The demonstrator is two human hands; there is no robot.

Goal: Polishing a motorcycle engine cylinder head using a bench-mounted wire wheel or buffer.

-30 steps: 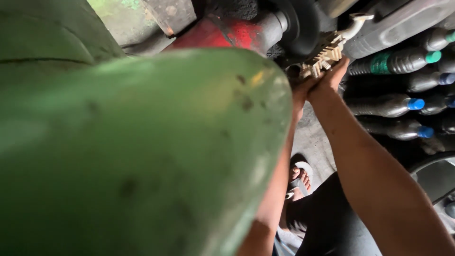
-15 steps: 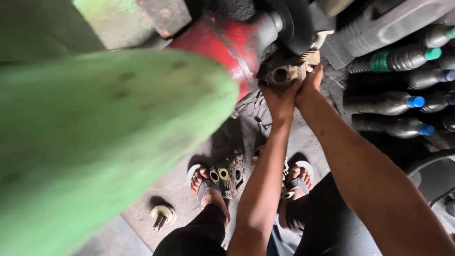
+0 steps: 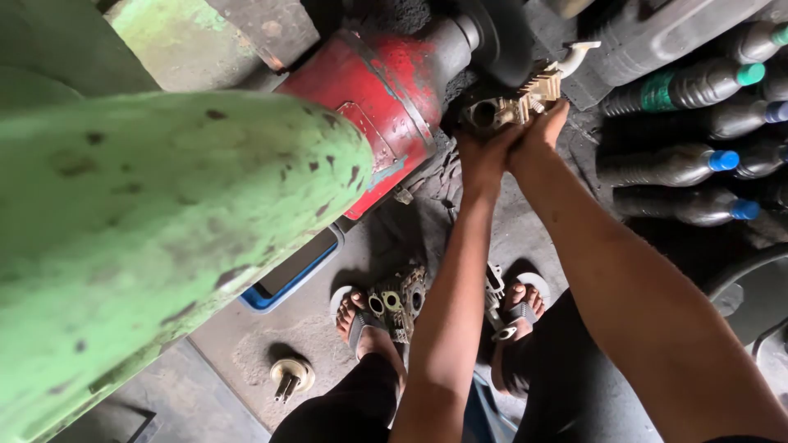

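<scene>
Head view: left hand (image 3: pixel 480 156) and right hand (image 3: pixel 546 131) both grip a finned grey cast-metal part (image 3: pixel 513 102), pressing it against the dark wheel (image 3: pixel 501 41) of a red motor (image 3: pixel 377 90); next, steady pressure.

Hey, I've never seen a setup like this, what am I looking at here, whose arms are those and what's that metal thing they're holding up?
The one picture comes from a camera on the person's head, looking down past their own arms to their sandalled feet. Both hands, left hand and right hand, hold a pale cast metal part against a dark wheel on a red machine. A big green painted casing fills the left side. On the floor lie another metal casting between the feet, a small round brass-coloured piece and a blue tray. Dark bottles with coloured caps lie to the right.
</scene>
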